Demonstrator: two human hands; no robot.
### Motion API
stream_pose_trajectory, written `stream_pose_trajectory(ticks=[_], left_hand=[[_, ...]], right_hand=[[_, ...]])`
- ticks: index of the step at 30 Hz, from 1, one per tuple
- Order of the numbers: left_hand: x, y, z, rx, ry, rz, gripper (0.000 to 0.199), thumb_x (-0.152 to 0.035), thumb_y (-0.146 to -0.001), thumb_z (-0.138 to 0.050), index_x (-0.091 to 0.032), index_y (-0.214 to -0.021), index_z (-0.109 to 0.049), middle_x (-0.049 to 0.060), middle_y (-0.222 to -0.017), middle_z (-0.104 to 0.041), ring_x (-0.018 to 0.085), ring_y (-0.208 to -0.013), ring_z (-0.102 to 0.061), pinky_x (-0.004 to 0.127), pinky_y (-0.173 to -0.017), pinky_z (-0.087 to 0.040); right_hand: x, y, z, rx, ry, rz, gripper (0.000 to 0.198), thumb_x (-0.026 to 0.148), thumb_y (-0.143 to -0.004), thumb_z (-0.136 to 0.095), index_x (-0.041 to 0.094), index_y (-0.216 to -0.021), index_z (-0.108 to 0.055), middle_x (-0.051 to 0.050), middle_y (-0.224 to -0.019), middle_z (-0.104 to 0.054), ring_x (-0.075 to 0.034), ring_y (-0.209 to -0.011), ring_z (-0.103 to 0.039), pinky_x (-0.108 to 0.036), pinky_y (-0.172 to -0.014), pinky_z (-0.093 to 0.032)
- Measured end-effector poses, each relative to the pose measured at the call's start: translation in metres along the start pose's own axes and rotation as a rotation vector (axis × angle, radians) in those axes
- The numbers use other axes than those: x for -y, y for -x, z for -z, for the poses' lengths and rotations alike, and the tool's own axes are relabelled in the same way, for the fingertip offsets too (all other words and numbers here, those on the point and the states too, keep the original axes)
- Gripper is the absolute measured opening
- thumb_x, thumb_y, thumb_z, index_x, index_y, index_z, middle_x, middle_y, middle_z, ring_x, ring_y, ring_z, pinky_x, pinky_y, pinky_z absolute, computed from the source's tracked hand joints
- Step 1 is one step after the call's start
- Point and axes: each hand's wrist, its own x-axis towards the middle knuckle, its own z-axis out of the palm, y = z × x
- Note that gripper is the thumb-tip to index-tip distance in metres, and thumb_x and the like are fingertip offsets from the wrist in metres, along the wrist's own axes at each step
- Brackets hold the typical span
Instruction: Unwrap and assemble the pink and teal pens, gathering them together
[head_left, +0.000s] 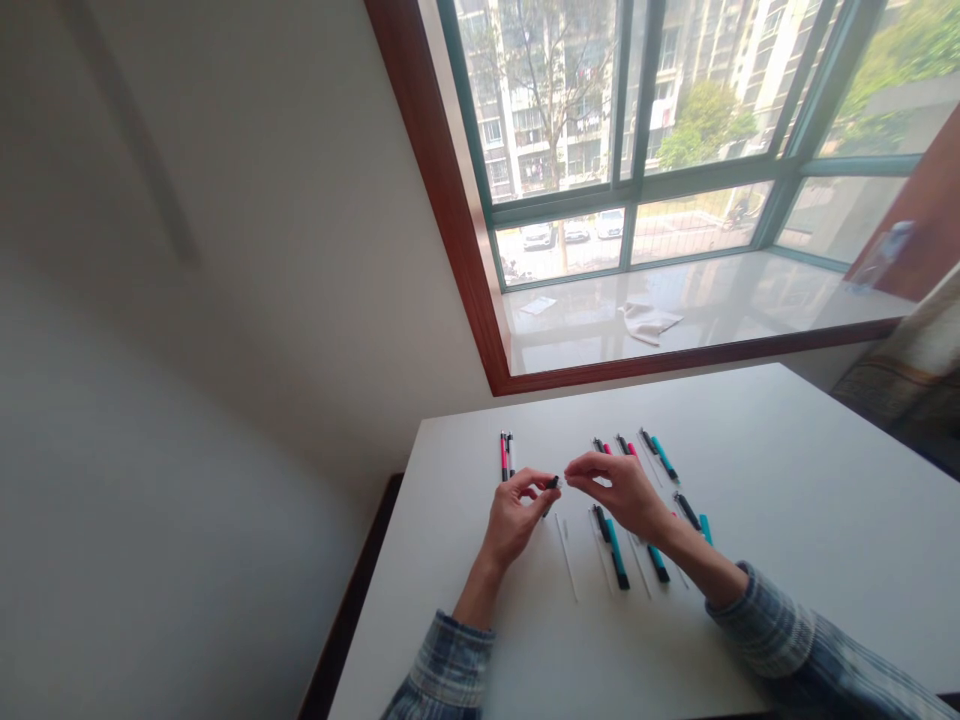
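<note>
My left hand (511,522) pinches a small black pen part (553,483) between thumb and fingertips, its dark end pointing up. Close to its right, my right hand (624,490) has thumb and fingertips drawn together. Whatever is in that pinch is too small to make out. Below the hands lies a thin white pen refill (568,562). Beside it are a teal pen barrel (617,555) and a black pen section (602,524). More teal, pink and black pen parts are partly covered by my right hand and forearm.
Two pens, a pink one (504,455) among them, lie beyond my left hand. A further teal barrel (664,458) is at the back right of the white table (810,500). Behind the table are a wall and a window sill (577,335) bearing a crumpled cloth (649,322).
</note>
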Motion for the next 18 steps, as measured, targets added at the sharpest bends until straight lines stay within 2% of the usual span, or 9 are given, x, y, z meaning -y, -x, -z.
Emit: stream_pose_trajectory(ticks=[6, 18], left_hand=[[-0.0030, 0.0004, -0.0009, 0.017, 0.006, -0.008, 0.019, -0.037, -0.083, -0.078, -0.021, -0.093, -0.082, 0.010, -0.091, -0.075, 0.023, -0.083, -0.064, 0.032, -0.074, -0.048], [0.0021, 0.0007, -0.0007, 0.023, -0.038, -0.026, 0.019, -0.036, -0.084, -0.077, -0.019, -0.091, -0.080, 0.007, -0.091, -0.075, 0.019, -0.081, -0.065, 0.030, -0.074, -0.049]], right_hand=[[-0.0021, 0.0015, -0.0052, -0.013, -0.123, -0.011, 0.022, 0.041, -0.092, -0.070, 0.021, -0.099, -0.074, -0.005, -0.092, -0.078, -0.021, -0.086, -0.074, -0.032, -0.078, -0.061], [-0.0014, 0.0016, -0.0053, 0.019, -0.060, 0.004, 0.015, 0.036, -0.092, -0.071, 0.022, -0.095, -0.077, -0.003, -0.090, -0.078, -0.018, -0.082, -0.073, -0.028, -0.074, -0.059]])
